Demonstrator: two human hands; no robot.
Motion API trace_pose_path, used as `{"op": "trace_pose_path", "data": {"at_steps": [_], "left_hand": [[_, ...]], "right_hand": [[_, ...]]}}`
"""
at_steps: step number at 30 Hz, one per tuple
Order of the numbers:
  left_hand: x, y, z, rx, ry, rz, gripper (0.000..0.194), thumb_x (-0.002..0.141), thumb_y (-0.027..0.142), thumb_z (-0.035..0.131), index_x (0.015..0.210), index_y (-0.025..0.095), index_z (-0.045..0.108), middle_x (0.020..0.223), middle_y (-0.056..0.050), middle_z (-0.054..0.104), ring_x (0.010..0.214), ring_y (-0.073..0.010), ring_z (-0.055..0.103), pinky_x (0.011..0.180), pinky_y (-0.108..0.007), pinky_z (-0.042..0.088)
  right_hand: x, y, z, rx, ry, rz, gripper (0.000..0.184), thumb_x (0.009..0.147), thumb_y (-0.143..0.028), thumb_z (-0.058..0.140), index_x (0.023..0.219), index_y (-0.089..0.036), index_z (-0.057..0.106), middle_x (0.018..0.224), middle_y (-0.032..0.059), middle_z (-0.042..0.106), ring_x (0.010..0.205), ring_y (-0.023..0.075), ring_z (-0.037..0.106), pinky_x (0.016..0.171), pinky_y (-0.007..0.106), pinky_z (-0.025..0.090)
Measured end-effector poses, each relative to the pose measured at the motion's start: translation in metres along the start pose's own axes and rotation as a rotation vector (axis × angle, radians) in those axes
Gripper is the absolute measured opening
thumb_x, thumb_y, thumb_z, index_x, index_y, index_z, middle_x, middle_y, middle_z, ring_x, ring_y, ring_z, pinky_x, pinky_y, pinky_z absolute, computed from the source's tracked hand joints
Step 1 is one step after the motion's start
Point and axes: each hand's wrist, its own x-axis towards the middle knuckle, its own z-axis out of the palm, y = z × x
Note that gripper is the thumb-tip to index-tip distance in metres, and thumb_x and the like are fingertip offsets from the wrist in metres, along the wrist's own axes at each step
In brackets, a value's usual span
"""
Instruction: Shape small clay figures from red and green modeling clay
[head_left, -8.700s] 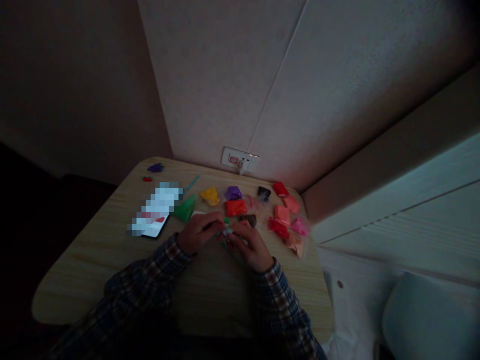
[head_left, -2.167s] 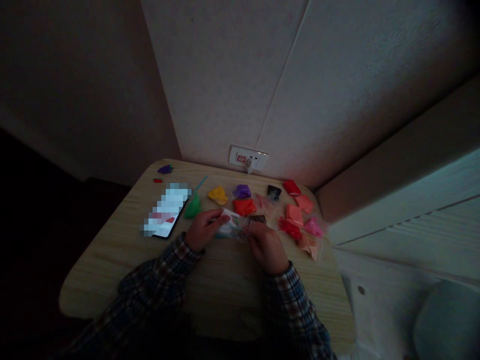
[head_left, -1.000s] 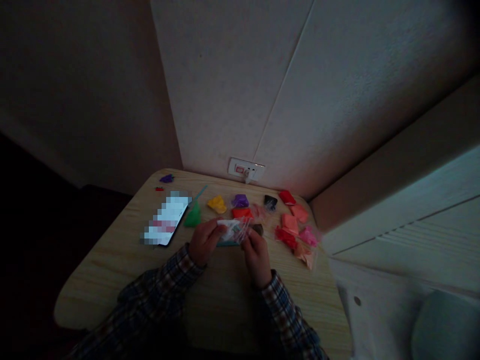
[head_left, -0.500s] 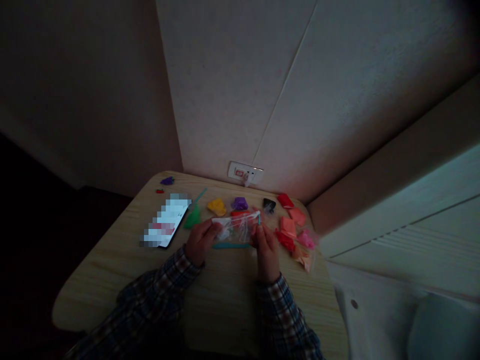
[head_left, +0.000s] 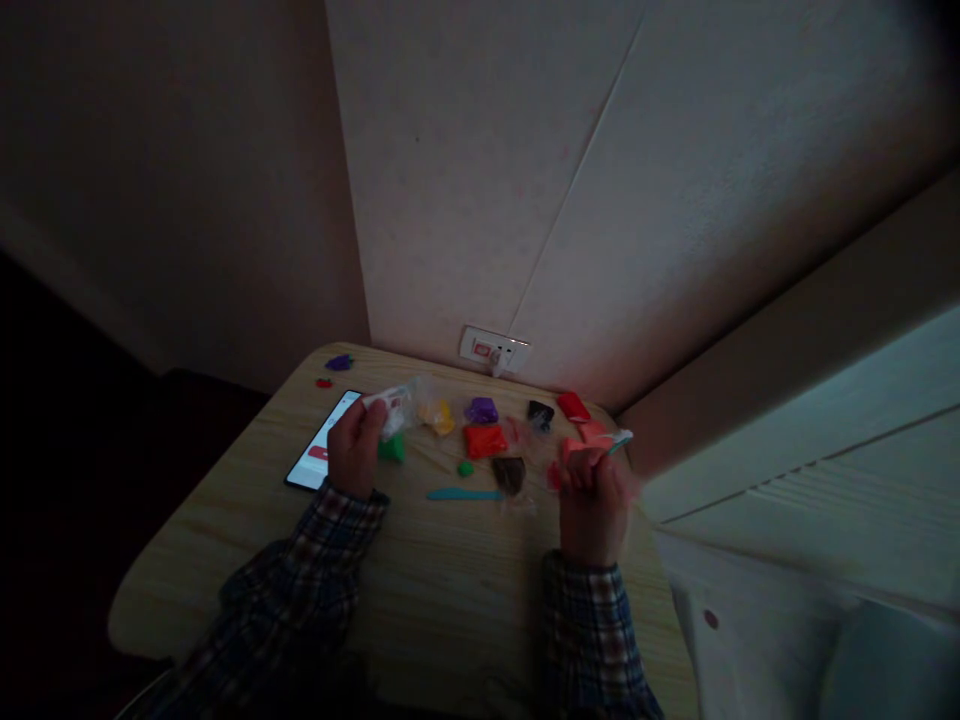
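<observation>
My left hand [head_left: 354,450] pinches a clear plastic bag with white clay [head_left: 397,408] in it, raised beside the phone [head_left: 319,455]. Over on the right, my right hand [head_left: 596,500] is closed around a thin teal modelling tool [head_left: 619,443] with a white bit at its tip. Between the hands lie a teal plastic knife [head_left: 461,494], a small green clay ball [head_left: 466,468], a red clay pack [head_left: 485,441] and a dark brown pack [head_left: 510,475]. Green clay [head_left: 391,449] sits just past my left fingers, and yellow clay [head_left: 442,417] is partly behind the bag.
Purple clay [head_left: 481,410] and a black pack [head_left: 540,414] lie toward the back. Red [head_left: 574,406] and salmon packs [head_left: 596,432] are at the right edge. Small purple [head_left: 340,362] and red figures [head_left: 323,383] stand back left. A wall socket [head_left: 495,348] holds a plug.
My hands have moved apart: the left went left with the bag, the right went right with the tool. The white strand stretched between them has parted. The brown pack and green ball now show.
</observation>
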Motion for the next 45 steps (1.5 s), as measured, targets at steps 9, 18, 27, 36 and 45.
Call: {"op": "trace_pose_path", "data": {"at_steps": [9, 18, 27, 36, 45], "left_hand": [[-0.009, -0.005, 0.016, 0.384, -0.269, 0.159, 0.037, 0.086, 0.034, 0.043, 0.116, 0.013, 0.047, 0.075, -0.002, 0.055, 0.067, -0.0182, 0.056, 0.061, -0.028, 0.043], [-0.012, 0.005, 0.016, 0.243, -0.279, 0.261, 0.047, 0.075, 0.032, 0.06, 0.115, 0.018, 0.041, 0.072, 0.004, 0.041, 0.064, -0.0136, 0.045, 0.062, -0.026, 0.041], [-0.03, 0.006, 0.023, -0.19, -0.946, -0.075, 0.073, 0.066, 0.034, 0.071, 0.126, 0.024, 0.031, 0.088, 0.003, 0.037, 0.059, -0.006, 0.036, 0.052, -0.019, 0.032], [-0.027, 0.008, 0.026, -0.077, -0.894, -0.008, 0.027, 0.087, 0.033, 0.042, 0.101, 0.017, 0.059, 0.083, -0.002, 0.055, 0.079, -0.0169, 0.05, 0.074, -0.028, 0.041], [-0.014, -0.001, 0.026, -0.083, -0.658, -0.185, 0.028, 0.083, 0.034, 0.041, 0.085, 0.015, 0.062, 0.06, 0.003, 0.039, 0.051, -0.0101, 0.037, 0.044, -0.018, 0.028]], "right_hand": [[-0.015, 0.017, 0.008, -0.201, -0.169, 0.075, 0.03, 0.088, -0.042, 0.046, 0.068, -0.02, 0.052, 0.058, -0.0042, 0.033, 0.05, 0.0097, 0.03, 0.046, 0.024, 0.025], [-0.022, 0.018, 0.017, -0.535, -0.403, -0.046, 0.03, 0.09, -0.035, 0.044, 0.071, -0.018, 0.059, 0.064, 0.0001, 0.051, 0.06, 0.0134, 0.045, 0.056, 0.026, 0.033], [-0.032, 0.024, 0.026, -0.919, -0.646, -0.381, 0.026, 0.092, -0.021, 0.037, 0.078, -0.017, 0.058, 0.071, 0.0047, 0.057, 0.069, 0.0176, 0.052, 0.062, 0.028, 0.04], [-0.03, 0.032, 0.026, -1.123, -0.828, -0.331, 0.017, 0.089, -0.02, 0.046, 0.094, -0.018, 0.062, 0.086, 0.0076, 0.06, 0.083, 0.0209, 0.054, 0.072, 0.032, 0.047], [-0.075, 0.007, 0.014, -1.105, -0.778, -0.439, 0.029, 0.084, -0.029, 0.054, 0.11, -0.017, 0.05, 0.102, 0.0121, 0.056, 0.09, 0.0238, 0.055, 0.074, 0.036, 0.05]]}}
